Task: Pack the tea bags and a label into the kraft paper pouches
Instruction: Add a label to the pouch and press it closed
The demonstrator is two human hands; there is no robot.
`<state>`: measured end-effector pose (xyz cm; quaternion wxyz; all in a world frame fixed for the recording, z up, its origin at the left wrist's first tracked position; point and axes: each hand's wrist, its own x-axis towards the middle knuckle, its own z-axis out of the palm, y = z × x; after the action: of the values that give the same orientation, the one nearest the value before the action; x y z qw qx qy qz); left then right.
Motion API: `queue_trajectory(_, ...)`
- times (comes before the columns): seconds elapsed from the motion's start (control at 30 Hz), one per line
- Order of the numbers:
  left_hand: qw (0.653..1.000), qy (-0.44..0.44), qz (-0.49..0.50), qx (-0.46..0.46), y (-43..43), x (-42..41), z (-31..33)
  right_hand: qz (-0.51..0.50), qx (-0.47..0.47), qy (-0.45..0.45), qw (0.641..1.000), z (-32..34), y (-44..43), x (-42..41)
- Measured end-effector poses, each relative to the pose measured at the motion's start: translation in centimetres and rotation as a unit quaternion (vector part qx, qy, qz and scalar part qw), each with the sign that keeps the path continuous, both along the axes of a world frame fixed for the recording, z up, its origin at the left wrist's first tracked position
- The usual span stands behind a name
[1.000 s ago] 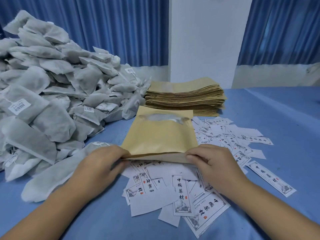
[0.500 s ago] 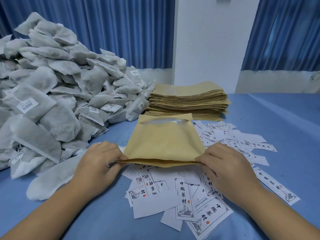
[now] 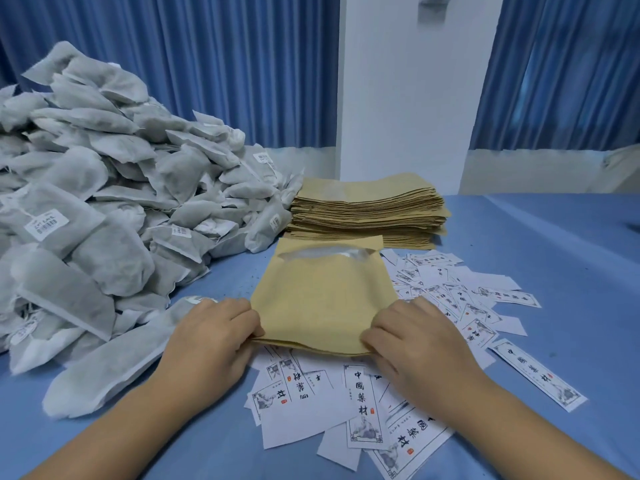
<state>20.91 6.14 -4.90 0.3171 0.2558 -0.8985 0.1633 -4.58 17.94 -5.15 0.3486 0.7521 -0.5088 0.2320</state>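
Both hands are on the near edge of the kraft paper pouch [image 3: 325,299]. The left hand [image 3: 214,337] and right hand [image 3: 415,341] each pinch a corner in a narrow grip, working the mouth open by the look of it. The pouch lies on the scattered labels [image 3: 363,403] on the table [image 3: 519,271], with tea bags [image 3: 104,220] heaped to the left. Next, spread the mouth wide and free a hand for tea bags. Since a second ago, the hands have pushed inward and the paper bows up.
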Motion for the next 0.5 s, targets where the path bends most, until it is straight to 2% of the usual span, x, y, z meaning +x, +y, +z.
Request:
queue_trajectory(0.1, 0.999, -0.038, 0.002, -0.028, 0.6, -0.8, 0.3, -0.016, 0.001, -0.009, 1.0, -0.4, -0.2, 0.0)
queue_trajectory(0.27, 0.998, -0.068, 0.006, -0.016, 1.8, -3.1, 1.0, -0.034, -0.001, -0.005, 0.999, -0.4, 0.2, -0.3)
queue_trajectory(0.5, 0.996, -0.077, 0.025, -0.022, 1.7, -4.6, 3.3, -0.033, -0.011, 0.007, 0.999, 0.3, -0.5, 0.9)
